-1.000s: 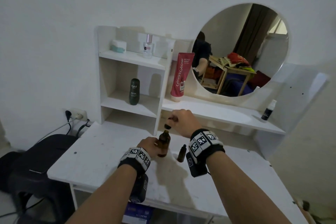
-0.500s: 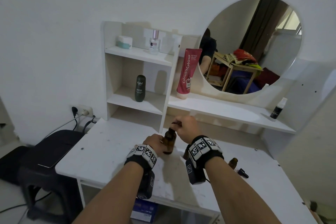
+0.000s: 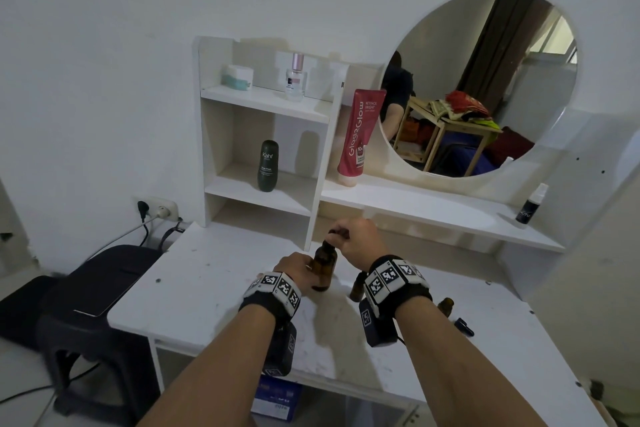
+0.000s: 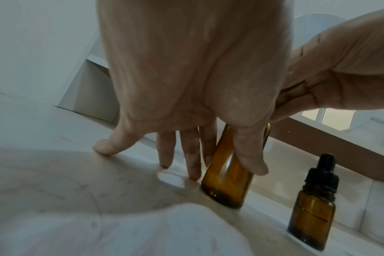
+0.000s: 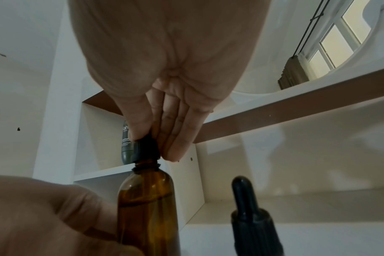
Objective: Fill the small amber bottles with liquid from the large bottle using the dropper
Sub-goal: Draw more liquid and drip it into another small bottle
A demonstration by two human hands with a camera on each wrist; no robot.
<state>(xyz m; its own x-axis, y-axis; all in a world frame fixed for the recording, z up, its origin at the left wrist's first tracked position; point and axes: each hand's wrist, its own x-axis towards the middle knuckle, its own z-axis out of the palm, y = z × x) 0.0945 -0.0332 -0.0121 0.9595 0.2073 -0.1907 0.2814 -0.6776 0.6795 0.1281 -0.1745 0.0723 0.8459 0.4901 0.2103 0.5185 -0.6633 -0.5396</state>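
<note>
Large amber bottle (image 3: 323, 265) is held upright on the white desk (image 3: 207, 288) by the left hand (image 3: 294, 269), thumb and fingers wrapped round its lower body. Its black dropper cap (image 5: 145, 147) is pinched at the bottle neck by the right hand (image 3: 360, 243), thumb against fingertips. One small amber bottle (image 4: 311, 207) with dropper cap on is seen just right of it; a second, uncapped (image 3: 445, 307), stands further right beside a loose black cap (image 3: 464, 326).
</note>
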